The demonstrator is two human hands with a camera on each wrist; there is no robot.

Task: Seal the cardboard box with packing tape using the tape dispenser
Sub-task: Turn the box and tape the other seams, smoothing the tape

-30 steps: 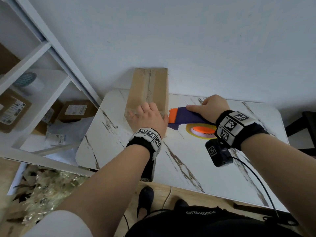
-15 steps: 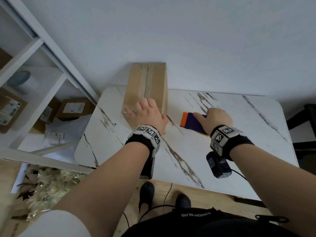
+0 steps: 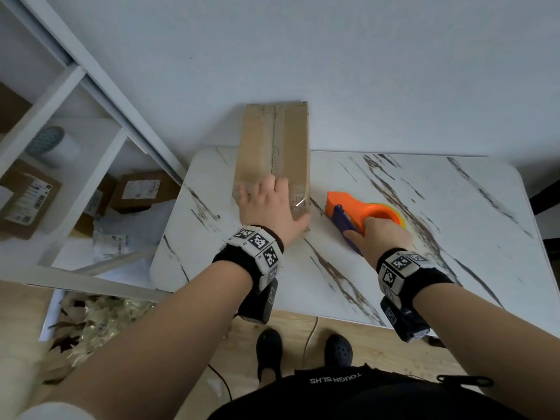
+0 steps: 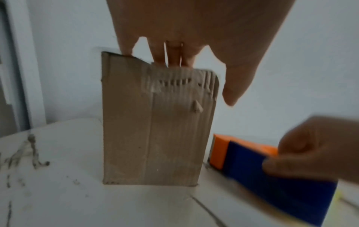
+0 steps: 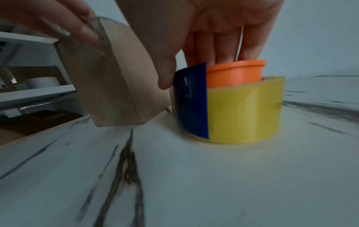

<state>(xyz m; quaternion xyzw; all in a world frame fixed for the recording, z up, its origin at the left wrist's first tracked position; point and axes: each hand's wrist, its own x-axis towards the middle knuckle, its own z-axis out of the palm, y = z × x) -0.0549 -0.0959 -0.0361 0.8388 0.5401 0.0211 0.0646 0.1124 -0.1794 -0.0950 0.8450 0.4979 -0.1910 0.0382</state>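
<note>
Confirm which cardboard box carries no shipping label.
The tall cardboard box on the marble table, under the left hand. The smaller shelf boxes beside it both show white labels.

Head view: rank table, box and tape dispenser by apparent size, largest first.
1. Table
2. Box
3. Tape dispenser, partly hidden by the right hand

The box looks smaller than the table even though it stands closer to the camera.

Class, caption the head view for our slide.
Left hand steadies cardboard box; right hand holds tape dispenser on table.
</note>
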